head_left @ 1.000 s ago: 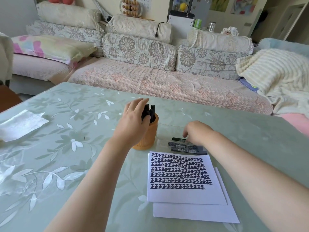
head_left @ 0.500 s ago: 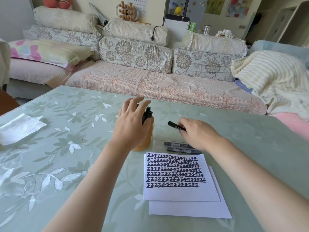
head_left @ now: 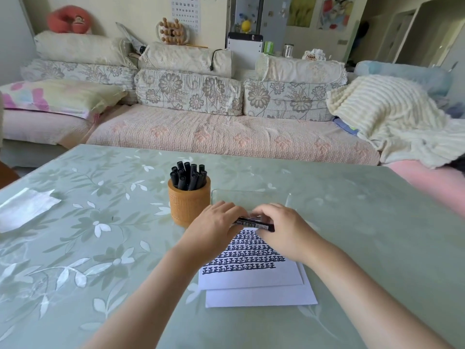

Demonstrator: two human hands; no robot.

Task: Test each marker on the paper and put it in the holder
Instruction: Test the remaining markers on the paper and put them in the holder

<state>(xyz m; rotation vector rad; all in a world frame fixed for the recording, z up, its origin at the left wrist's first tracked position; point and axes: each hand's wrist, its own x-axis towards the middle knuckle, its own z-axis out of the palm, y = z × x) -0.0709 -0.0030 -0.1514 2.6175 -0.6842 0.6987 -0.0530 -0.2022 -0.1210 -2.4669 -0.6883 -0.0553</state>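
holder (head_left: 188, 205) mouth: crowded with upright markers (head_left: 188, 176), narrow gaps only.
left of holder: bare desk (head_left: 100, 248) up to a white napkin (head_left: 25, 210).
right of holder: clear tray (head_left: 249, 199), just beside it.
over the paper (head_left: 251, 278): left hand (head_left: 214, 230) and right hand (head_left: 284, 230) hold a marker (head_left: 254, 223) crosswise.
right of tray: bare desk to the edge.

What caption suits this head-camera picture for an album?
The left hand and right hand hold a black marker near the paper, beside the full orange holder.
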